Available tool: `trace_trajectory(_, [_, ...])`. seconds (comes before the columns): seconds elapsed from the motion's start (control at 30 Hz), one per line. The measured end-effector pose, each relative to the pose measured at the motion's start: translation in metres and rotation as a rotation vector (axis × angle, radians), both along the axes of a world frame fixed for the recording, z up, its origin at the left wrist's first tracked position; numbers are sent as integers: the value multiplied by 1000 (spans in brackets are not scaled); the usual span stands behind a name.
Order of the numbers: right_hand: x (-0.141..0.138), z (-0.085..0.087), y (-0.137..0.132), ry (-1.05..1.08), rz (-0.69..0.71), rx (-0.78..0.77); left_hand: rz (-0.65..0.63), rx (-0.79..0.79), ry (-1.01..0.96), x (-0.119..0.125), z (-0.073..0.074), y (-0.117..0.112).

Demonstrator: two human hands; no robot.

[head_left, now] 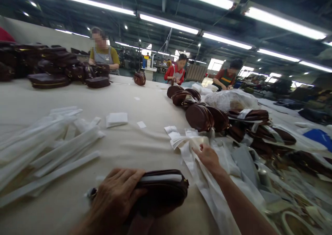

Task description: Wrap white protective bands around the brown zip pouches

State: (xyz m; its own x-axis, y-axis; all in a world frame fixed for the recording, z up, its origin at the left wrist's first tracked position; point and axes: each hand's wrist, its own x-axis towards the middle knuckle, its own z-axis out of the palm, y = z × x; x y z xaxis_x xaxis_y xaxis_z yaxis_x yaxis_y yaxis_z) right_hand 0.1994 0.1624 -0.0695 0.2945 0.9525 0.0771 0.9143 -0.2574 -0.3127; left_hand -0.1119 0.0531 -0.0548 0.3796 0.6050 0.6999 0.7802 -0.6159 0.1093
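Observation:
My left hand (115,197) is closed over the end of a small dark brown leather pouch (162,190) that lies on the cream table (129,100) near its front edge; a white strip shows along the pouch's top. My right hand (209,157) reaches forward to a loose pile of white paper sheets and strips (186,141), with its fingers curled on the top sheet. Just beyond that pile lie several more brown pouches (204,117).
Long white folded strips (49,145) are heaped at the left. Dark bags (49,69) are stacked at the far left. Clear plastic wrapping (230,98) and more pouches crowd the right side. Three other people work at the table's far side.

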Motion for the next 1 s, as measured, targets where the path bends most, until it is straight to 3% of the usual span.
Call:
trace_trajectory(0.1, [-11,-12,34,6,-34,-33,-8,-5,-7,1,3,-1])
trace_trajectory(0.23, [-7,-14,44,43,-27,23,-28,-31,-9,0,1,-1])
trace_trajectory(0.4, [0,2,35,155,78,192,-43,-39,-26,-2,-5,1])
trace_trajectory(0.5, [-11,23,21,235,174,303,-50,-37,-16,-2,-6,1])
trace_trajectory(0.6, [-39,60,-10,196,447,598,-51,-4,6,-5,-9,2])
trace_trajectory(0.67, [-62,89,-41,77,787,846,-57,26,16,-7,-13,5])
trace_trajectory(0.73, [-83,114,-74,-17,1090,912,-70,28,30,-8,-16,8])
trace_trajectory(0.8, [-98,130,-99,-133,1246,886,-75,16,35,-7,-15,8])
trace_trajectory(0.9, [-106,130,-105,-184,1308,888,-52,-27,20,-6,-7,2])
trace_trajectory(1.0, [-110,103,-82,-25,1333,762,-55,-101,-22,-4,0,-2])
